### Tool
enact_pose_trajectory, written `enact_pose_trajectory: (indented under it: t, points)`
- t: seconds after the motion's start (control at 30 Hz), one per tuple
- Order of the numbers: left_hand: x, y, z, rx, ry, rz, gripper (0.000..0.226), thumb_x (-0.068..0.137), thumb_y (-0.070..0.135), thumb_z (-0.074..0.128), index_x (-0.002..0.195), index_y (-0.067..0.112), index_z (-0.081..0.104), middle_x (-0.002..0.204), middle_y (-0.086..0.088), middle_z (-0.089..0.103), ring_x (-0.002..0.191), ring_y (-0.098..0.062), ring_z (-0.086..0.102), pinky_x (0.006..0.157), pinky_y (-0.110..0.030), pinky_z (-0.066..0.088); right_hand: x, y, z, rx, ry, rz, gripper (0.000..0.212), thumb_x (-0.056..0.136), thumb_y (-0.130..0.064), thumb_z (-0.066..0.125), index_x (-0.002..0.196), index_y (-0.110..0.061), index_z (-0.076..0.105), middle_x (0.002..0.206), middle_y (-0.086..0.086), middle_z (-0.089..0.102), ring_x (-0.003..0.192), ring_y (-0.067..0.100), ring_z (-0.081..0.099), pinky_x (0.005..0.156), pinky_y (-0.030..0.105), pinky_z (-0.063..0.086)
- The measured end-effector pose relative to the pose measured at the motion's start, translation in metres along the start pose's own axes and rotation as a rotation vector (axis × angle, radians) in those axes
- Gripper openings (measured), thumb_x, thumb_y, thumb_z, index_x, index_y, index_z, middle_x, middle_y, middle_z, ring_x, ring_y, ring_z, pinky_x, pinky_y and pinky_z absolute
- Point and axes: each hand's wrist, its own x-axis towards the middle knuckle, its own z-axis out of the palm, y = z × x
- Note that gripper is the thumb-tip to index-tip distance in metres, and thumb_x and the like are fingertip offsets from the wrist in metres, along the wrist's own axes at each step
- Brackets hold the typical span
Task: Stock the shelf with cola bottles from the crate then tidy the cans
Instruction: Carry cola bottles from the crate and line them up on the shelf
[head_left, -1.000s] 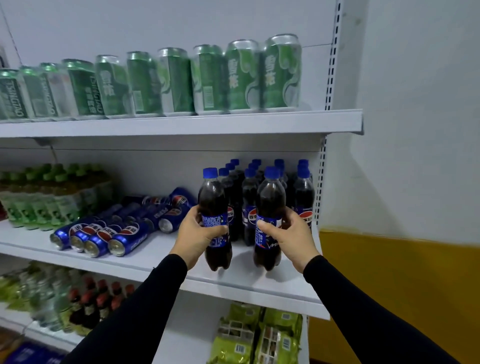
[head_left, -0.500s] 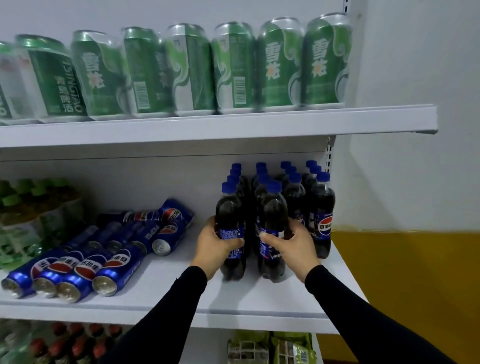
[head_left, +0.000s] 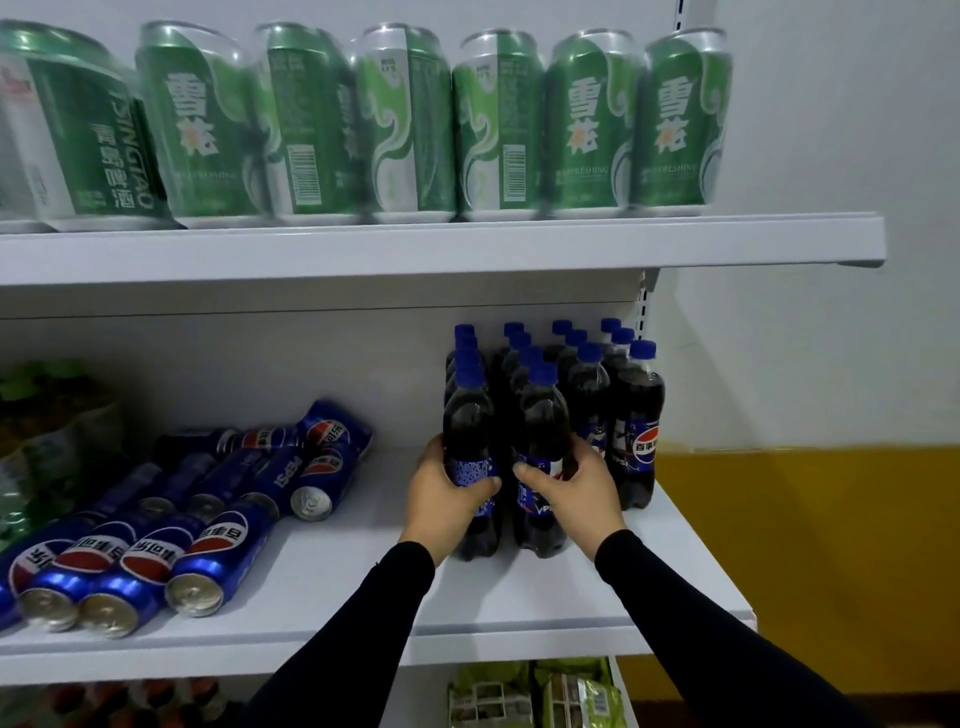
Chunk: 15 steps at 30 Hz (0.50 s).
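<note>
While both bottles stand at the front of the block, the risks run across the shelf (head_left: 519, 597) from left to right. Farthest left, the blue cola cans (head_left: 156, 561) lie on their sides in loose rows, ends toward the edge; being round, they could roll or slide forward off the lip if the board is jolted, and several at the back are heaped crookedly against each other.

Next comes the left hand (head_left: 441, 493), its fingers curled round the label of the left bottle (head_left: 467, 441), whose base seems to rest on the board. Just beside it the right hand (head_left: 576, 488) wraps the right bottle (head_left: 543, 452) the same way, thumb across the front. Letting go before a base sits flat would likely tip a bottle forward, since nothing stands in front of them.

Behind and to the right, the stocked bottles (head_left: 613, 395) stand packed upright in rows. Pushing the new pair in too hard could topple those like skittles, and the outermost one (head_left: 636, 426) stands near the shelf's open right end, where a sideways shove might send it over. No crate is in view.
</note>
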Motion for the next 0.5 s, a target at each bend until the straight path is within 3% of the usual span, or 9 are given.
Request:
enact_pose_trajectory:
  t: [0.13, 0.27, 0.5]
  points:
    - [-0.002, -0.006, -0.003, 0.055, -0.061, -0.008, 0.069, 0.072, 0.007, 0.082, 0.126, 0.028, 0.046, 0.111, 0.011, 0.063, 0.098, -0.001, 0.063, 0.080, -0.022, 0.054, -0.001, 0.003, -0.003, 0.011, -0.049, 0.054, 0.053, 0.074, -0.022, 0.083, 0.120, -0.025, 0.056, 0.109, -0.009, 0.067, 0.101, 0.004, 0.063, 0.086, 0.025, 0.051]
    - [-0.010, -0.015, -0.006, 0.147, -0.116, -0.049, 0.065, 0.073, 0.008, 0.080, 0.122, 0.029, 0.043, 0.112, 0.009, 0.061, 0.100, -0.008, 0.062, 0.081, -0.021, 0.050, -0.005, 0.013, -0.007, -0.047, -0.112, 0.120, 0.046, 0.073, -0.015, 0.083, 0.105, -0.031, 0.054, 0.099, -0.011, 0.067, 0.093, 0.006, 0.064, 0.076, 0.018, 0.049]
    - [-0.012, -0.020, -0.001, 0.160, -0.129, -0.096, 0.064, 0.081, 0.012, 0.075, 0.131, 0.032, 0.040, 0.115, 0.011, 0.060, 0.102, -0.007, 0.058, 0.086, -0.025, 0.046, -0.005, 0.028, -0.008, -0.080, -0.153, 0.172, 0.048, 0.078, -0.023, 0.080, 0.118, -0.027, 0.054, 0.106, -0.011, 0.066, 0.100, 0.010, 0.063, 0.086, 0.027, 0.051]
